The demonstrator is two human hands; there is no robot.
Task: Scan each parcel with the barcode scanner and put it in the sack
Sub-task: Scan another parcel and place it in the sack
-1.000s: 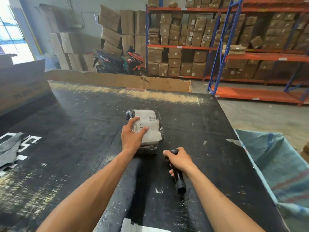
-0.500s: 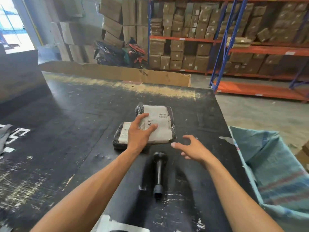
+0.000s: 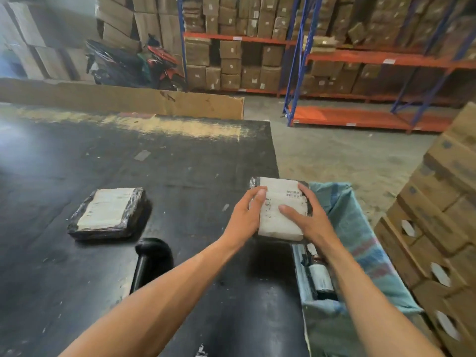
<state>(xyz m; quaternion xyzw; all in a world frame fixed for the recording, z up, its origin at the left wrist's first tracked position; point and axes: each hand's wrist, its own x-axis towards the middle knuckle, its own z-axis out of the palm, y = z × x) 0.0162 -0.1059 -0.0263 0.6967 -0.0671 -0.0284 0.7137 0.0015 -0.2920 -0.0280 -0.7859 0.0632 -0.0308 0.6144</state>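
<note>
Both hands hold a black-wrapped parcel point(image 3: 279, 202) with a white label at the table's right edge, above the rim of the teal woven sack point(image 3: 345, 228). My left hand point(image 3: 246, 213) grips its left side and my right hand point(image 3: 305, 217) its right side. A second parcel of the same kind point(image 3: 108, 213) lies flat on the black table point(image 3: 180, 163) to the left. The black barcode scanner point(image 3: 152, 258) lies on the table near me, between the two parcels, with no hand on it. Inside the sack lies another parcel point(image 3: 320, 279).
Stacked cardboard boxes point(image 3: 443, 228) stand right of the sack. A cardboard sheet point(image 3: 154, 99) borders the table's far edge. Blue and orange racks point(image 3: 334, 55) full of boxes and a parked motorbike point(image 3: 154, 63) fill the background beyond a bare concrete floor.
My right hand let go of the scanner, which now lies on the table. Both hands took the top parcel off the lower one and carried it right to the sack's rim.
</note>
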